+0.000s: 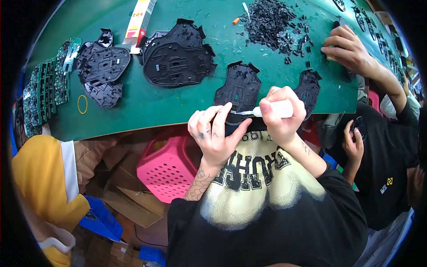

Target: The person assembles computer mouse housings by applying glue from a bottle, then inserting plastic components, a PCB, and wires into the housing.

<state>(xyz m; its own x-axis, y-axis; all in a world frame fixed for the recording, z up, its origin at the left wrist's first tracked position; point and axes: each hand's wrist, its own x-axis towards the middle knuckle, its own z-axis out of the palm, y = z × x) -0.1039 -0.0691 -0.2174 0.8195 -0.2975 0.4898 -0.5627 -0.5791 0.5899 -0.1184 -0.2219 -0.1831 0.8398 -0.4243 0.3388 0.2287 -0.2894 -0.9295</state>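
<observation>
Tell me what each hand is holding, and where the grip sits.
Right hand wraps the body of a white squeeze tube, nozzle pointing left. Left hand pinches a black plastic part at its near edge.

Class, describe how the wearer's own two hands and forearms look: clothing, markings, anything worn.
Both forearms are bare below short black sleeves. The left hand has small dark tattoo marks on the fingers, and a larger line tattoo runs up its wrist and forearm. The right hand wears no glove; faint tattoo marks show near its wrist.
</observation>
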